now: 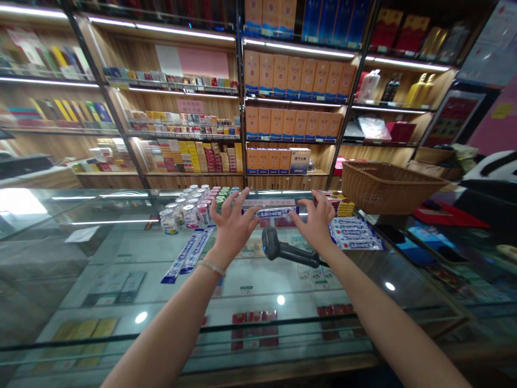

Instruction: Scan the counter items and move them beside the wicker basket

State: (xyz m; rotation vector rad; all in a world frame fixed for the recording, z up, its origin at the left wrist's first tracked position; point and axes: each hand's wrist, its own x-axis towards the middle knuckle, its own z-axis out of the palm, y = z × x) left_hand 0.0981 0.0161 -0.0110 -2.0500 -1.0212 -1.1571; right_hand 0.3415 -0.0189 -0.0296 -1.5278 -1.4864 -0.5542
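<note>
On the glass counter, a blue-and-white candy strip lies crosswise between my two hands. My left hand, a bracelet at its wrist, is at the strip's left end with its fingers spread. At the right end is my right hand, fingers curved and apart; whether either hand touches the strip is hard to tell. Just below sits a dark handheld scanner. Two more strips lie slanted at the left, and several strips are laid side by side at the right.
Small white-lidded jars stand in rows behind my left hand. A wicker basket rests at the back right, near yellow packs. A dark phone lies at the right. Behind the counter are shelves full of boxes.
</note>
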